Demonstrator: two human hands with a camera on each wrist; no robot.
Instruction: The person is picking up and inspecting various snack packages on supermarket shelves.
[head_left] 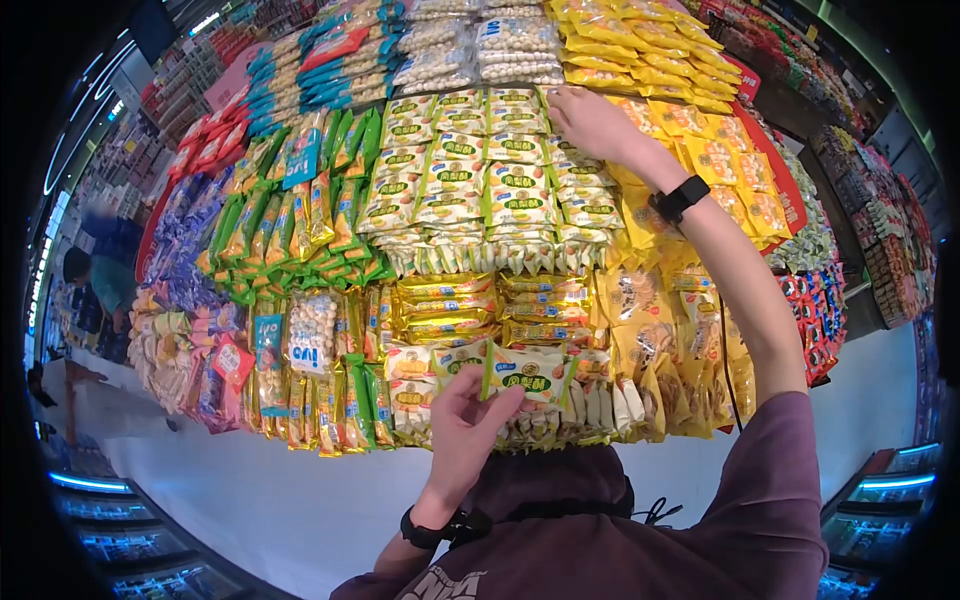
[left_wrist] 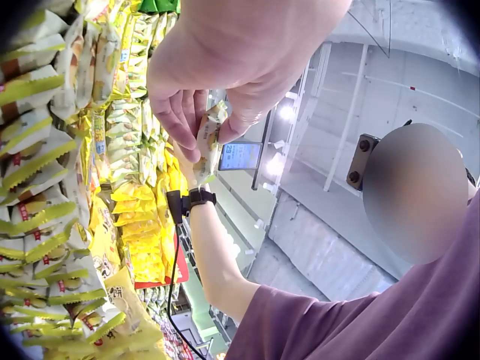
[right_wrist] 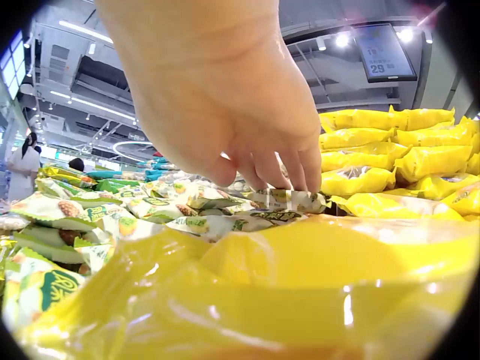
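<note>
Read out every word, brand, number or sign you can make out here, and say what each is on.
"凤梨酥": the packet in the left hand, and the stacked packets
"ivo": the white pouch
"29": the hanging screen; its other text is blurred
"MILK": the sign at the far left

Print on the yellow bags is too small to read; the shirt's letters are cut off.
</note>
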